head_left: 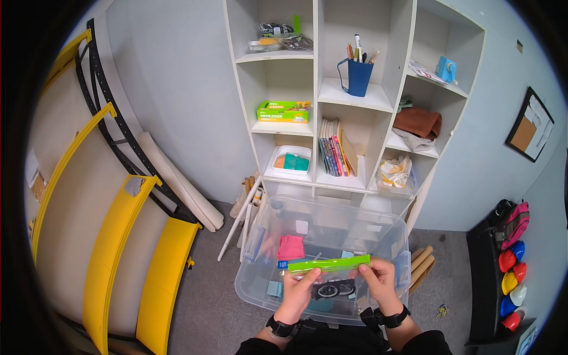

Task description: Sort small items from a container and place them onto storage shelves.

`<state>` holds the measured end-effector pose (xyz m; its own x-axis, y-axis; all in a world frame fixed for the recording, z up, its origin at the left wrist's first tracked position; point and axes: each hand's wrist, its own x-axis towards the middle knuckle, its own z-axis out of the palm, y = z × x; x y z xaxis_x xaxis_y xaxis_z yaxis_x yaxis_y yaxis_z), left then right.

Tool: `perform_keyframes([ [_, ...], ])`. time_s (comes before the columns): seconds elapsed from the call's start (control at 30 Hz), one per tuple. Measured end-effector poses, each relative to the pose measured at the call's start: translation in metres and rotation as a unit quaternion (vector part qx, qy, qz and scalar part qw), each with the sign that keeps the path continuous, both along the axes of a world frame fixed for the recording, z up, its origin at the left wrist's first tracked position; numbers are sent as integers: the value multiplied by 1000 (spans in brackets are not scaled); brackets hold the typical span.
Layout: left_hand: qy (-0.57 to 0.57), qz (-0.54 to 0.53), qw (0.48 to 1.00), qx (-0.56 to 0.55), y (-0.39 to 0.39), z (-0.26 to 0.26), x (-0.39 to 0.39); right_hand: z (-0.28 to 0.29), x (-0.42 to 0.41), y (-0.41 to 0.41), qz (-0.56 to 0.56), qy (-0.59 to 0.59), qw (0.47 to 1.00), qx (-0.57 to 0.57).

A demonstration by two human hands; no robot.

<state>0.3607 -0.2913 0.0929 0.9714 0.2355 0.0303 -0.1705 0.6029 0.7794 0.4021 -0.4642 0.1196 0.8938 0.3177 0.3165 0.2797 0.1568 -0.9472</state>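
Note:
A clear plastic bag with a bright green top strip (329, 265) is held up over a large clear plastic storage box (328, 208). At the strip's left end, my left hand (299, 290) pinches the bag between thumb and fingers. My right hand (379, 279) grips the other end in the same way. Below the strip shows a dark object with round shapes (333, 289); whether it is in the bag or behind it, I cannot tell. Inside the box lie a folded pink cloth (291, 247), a light blue item (274, 289) and other small items partly hidden by the bag.
White shelving (316, 133) ahead holds a blue mug of pens (358, 75), a green box (284, 112), books (335, 153) and folded cloths (417, 123). Yellow rack shelves (117, 262) stand left. Cardboard tubes (421, 266) lie right of the box, with hard hats (510, 283) farther right.

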Motion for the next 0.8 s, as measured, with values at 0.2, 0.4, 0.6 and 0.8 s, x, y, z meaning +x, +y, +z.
perform_keyframes([
  [0.2,11,19,1000,16,-2,5,-1,6,-2,4,-32,-29,999,-14],
  [0.4,-12,-21,1000,-7,-1,6,-1,12,7,3,85,61,994,27],
  [0.6,22,-37,998,40,-3,10,-1,17,10,4,72,-26,992,-105],
  [0.8,-24,-26,999,-2,-2,-2,3,14,7,4,28,2,994,-105],
])
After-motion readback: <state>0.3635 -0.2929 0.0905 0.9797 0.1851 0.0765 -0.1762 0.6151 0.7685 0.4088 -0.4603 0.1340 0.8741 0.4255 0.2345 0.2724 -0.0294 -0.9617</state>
